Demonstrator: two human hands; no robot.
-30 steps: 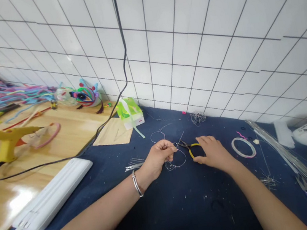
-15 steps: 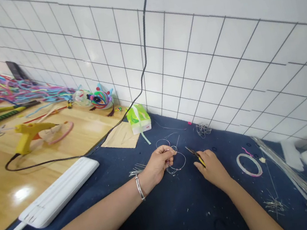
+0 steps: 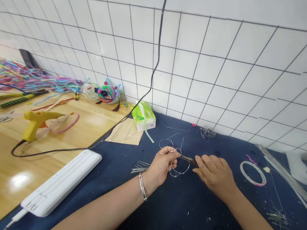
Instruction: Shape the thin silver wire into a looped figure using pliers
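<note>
Pinched between the thumb and fingers of my left hand (image 3: 163, 163) is a piece of thin silver wire (image 3: 189, 168) bent into several round loops. My right hand (image 3: 215, 173) is wrapped round the handles of a small pair of pliers (image 3: 188, 158). The jaws of the pliers reach the wire right at my left fingertips; whether they grip it is too small to tell. Behind my left wrist, which wears a silver bangle (image 3: 142, 186), lies a bunch of short cut wires (image 3: 140, 167) on the dark blue cloth.
A white power strip (image 3: 65, 182) lies at the left, near a yellow glue gun (image 3: 37, 122) with its cord. A green tissue pack (image 3: 144, 117) stands by the white grid wall. To the right are a tape ring (image 3: 242, 174), long straight wires (image 3: 293, 182) and a wire tangle (image 3: 208, 133).
My right hand has brought the pliers left to the wire at my left fingertips; before, they were apart. The view has shifted slightly.
</note>
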